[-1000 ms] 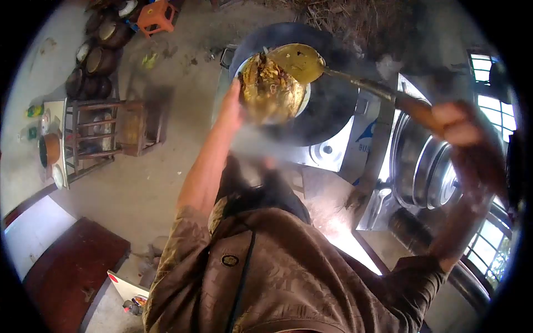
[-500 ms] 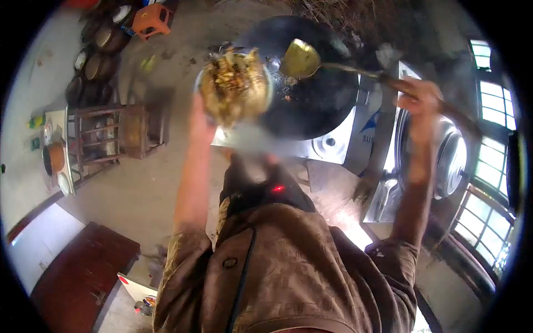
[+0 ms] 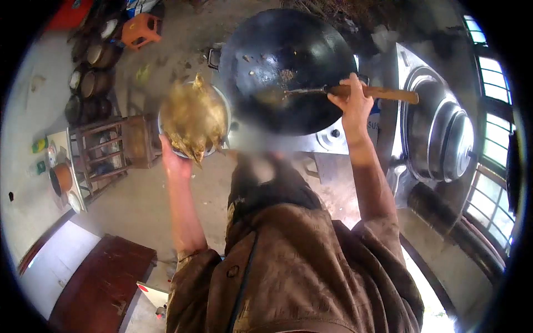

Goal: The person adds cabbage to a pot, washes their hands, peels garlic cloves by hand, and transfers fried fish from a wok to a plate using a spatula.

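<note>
My left hand (image 3: pixel 177 161) grips a pale bowl (image 3: pixel 226 105) from below, out to the left of the wok. Heaped in the bowl is yellowish-brown cooked food (image 3: pixel 191 119), partly blurred, with pieces hanging over the near rim. My right hand (image 3: pixel 354 102) is wrapped round the wooden handle of a wok spatula (image 3: pixel 395 94), above the right rim of the wok. The spatula's thin shaft points left over the large black wok (image 3: pixel 288 41); its blade is hard to make out near the bottom. A few small scraps (image 3: pixel 286 74) lie in the wok.
Right of the wok stands a large lidded metal pot (image 3: pixel 436 127), with a metal ladle or spoon (image 3: pixel 397 177) close by. An orange stool (image 3: pixel 141 30) and a wooden rack (image 3: pixel 100 147) are at the left. A dark red wooden surface (image 3: pixel 105 283) lies lower left.
My left hand has carried the bowl leftward, away from the wok's rim. My right hand has moved left and down, and the spatula's blade has dropped from above the wok into it.
</note>
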Motion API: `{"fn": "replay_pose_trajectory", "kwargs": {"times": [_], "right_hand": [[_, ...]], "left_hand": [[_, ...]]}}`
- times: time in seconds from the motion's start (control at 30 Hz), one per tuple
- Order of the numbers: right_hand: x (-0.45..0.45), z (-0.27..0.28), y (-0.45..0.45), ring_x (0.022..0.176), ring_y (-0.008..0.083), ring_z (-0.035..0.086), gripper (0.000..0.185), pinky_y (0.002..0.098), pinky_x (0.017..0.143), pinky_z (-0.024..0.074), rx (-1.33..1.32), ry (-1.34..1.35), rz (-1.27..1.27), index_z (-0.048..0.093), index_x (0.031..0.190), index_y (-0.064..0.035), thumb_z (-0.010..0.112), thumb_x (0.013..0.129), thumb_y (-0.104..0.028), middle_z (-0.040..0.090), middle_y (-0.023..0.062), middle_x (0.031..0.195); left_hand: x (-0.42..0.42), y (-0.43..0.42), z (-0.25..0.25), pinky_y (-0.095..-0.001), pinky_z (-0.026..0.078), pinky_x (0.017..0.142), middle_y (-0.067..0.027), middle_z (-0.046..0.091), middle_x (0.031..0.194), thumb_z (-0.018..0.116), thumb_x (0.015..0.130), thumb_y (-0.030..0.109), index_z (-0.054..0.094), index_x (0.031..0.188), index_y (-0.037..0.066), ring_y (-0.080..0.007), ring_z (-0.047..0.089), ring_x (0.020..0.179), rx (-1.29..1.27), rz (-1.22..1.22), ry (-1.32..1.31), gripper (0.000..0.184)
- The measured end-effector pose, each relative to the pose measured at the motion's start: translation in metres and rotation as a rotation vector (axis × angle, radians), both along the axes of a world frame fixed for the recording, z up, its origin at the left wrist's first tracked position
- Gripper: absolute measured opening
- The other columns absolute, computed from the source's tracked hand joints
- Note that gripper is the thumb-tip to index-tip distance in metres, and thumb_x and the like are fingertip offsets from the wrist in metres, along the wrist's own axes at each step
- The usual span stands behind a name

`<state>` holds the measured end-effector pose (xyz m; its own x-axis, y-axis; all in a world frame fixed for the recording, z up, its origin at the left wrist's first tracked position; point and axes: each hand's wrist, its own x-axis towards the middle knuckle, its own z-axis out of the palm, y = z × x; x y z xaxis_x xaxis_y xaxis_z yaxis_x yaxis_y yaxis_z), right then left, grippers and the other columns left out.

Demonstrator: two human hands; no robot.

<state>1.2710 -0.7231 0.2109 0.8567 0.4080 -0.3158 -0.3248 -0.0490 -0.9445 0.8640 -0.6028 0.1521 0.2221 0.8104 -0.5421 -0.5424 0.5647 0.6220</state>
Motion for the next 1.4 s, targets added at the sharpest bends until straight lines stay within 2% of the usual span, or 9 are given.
{"fn": "replay_pose_trajectory", "kwargs": {"times": [0.13, 0.27, 0.53, 0.67, 0.83, 0.97, 1.1, 1.27, 1.4], "right_hand": [[0.0, 0.003, 0.001, 0.065, 0.0232, 0.066, 0.035, 0.0341, 0.058, 0.0607, 0.004, 0.139, -0.004, 0.061, 0.092, 0.0062, 0.066, 0.088, -0.028, 0.063, 0.0182, 0.084], [-0.015, 0.028, -0.018, 0.066, 0.0232, 0.066, 0.038, 0.0338, 0.063, 0.061, -0.102, -0.035, 0.195, 0.063, 0.095, 0.0081, 0.064, 0.09, -0.03, 0.062, 0.0174, 0.086], [-0.061, -0.033, 0.021, 0.08, 0.03, 0.071, 0.036, 0.0391, 0.076, 0.0604, 0.204, 0.205, -0.137, 0.057, 0.103, 0.0038, 0.065, 0.091, -0.03, 0.063, 0.0186, 0.099], [-0.039, -0.003, 0.012, 0.079, 0.0287, 0.07, 0.038, 0.0352, 0.072, 0.0599, 0.174, 0.082, -0.073, 0.059, 0.103, 0.0065, 0.066, 0.089, -0.028, 0.063, 0.0184, 0.096], [0.0, 0.07, -0.014, 0.087, 0.0231, 0.07, 0.029, 0.0329, 0.072, 0.0585, -0.307, -0.249, 0.35, 0.067, 0.103, 0.0028, 0.068, 0.086, -0.021, 0.067, 0.0164, 0.102], [-0.005, 0.042, -0.021, 0.071, 0.0228, 0.069, 0.048, 0.0287, 0.059, 0.0567, -0.252, -0.113, 0.201, 0.063, 0.098, 0.0107, 0.072, 0.082, -0.034, 0.065, 0.0154, 0.082], [-0.031, -0.003, -0.007, 0.08, 0.024, 0.071, 0.033, 0.0304, 0.078, 0.0563, -0.057, -0.113, 0.096, 0.063, 0.108, 0.007, 0.061, 0.091, -0.022, 0.068, 0.0175, 0.098], [0.003, 0.022, -0.015, 0.085, 0.0224, 0.071, 0.033, 0.0324, 0.082, 0.0568, -0.225, -0.342, 0.331, 0.063, 0.11, 0.0013, 0.06, 0.09, -0.025, 0.067, 0.0154, 0.104], [0.05, 0.026, -0.03, 0.082, 0.0201, 0.069, 0.026, 0.0308, 0.074, 0.0564, -0.213, -0.489, 0.454, 0.061, 0.103, 0.0005, 0.06, 0.089, -0.021, 0.066, 0.0157, 0.111]], "left_hand": [[0.002, 0.001, -0.006, -0.0457, 0.033, 0.113, -0.0088, 0.036, 0.15, 0.041, 0.101, 0.047, 0.032, 0.147, 0.009, -0.0286, 0.037, 0.136, -0.025, -0.022, -0.032, 0.06], [0.007, -0.003, -0.003, -0.0451, 0.032, 0.113, -0.0088, 0.036, 0.15, 0.039, 0.102, 0.047, 0.032, 0.148, 0.01, -0.0288, 0.037, 0.135, 0.007, -0.039, 0.029, 0.06], [0.002, 0.004, 0.0, -0.0468, 0.03, 0.113, -0.0082, 0.034, 0.151, 0.04, 0.101, 0.049, 0.029, 0.149, 0.01, -0.0297, 0.036, 0.137, 0.032, -0.053, 0.022, 0.063], [0.006, 0.005, 0.013, -0.0472, 0.03, 0.114, -0.0078, 0.033, 0.152, 0.04, 0.1, 0.05, 0.028, 0.15, 0.01, -0.0301, 0.034, 0.138, -0.014, -0.029, 0.104, 0.065], [-0.005, 0.005, 0.003, -0.0471, 0.032, 0.113, -0.0081, 0.034, 0.152, 0.038, 0.1, 0.051, 0.028, 0.15, 0.01, -0.0304, 0.035, 0.137, 0.024, -0.079, 0.064, 0.065], [0.001, 0.005, 0.008, -0.047, 0.033, 0.112, -0.0083, 0.034, 0.151, 0.036, 0.101, 0.051, 0.028, 0.149, 0.01, -0.0305, 0.036, 0.137, 0.008, -0.065, 0.049, 0.064], [0.007, 0.008, 0.01, -0.0474, 0.033, 0.112, -0.0081, 0.034, 0.151, 0.037, 0.101, 0.05, 0.028, 0.149, 0.01, -0.0304, 0.036, 0.137, -0.01, -0.068, 0.007, 0.063], [0.012, 0.008, 0.008, -0.0477, 0.032, 0.112, -0.0083, 0.037, 0.15, 0.04, 0.1, 0.051, 0.031, 0.148, 0.011, -0.0296, 0.037, 0.136, -0.045, -0.056, 0.067, 0.063], [0.015, 0.011, 0.0, -0.0464, 0.034, 0.111, -0.0093, 0.04, 0.148, 0.036, 0.102, 0.049, 0.033, 0.147, 0.008, -0.0287, 0.04, 0.134, -0.134, -0.049, 0.07, 0.06]]}}
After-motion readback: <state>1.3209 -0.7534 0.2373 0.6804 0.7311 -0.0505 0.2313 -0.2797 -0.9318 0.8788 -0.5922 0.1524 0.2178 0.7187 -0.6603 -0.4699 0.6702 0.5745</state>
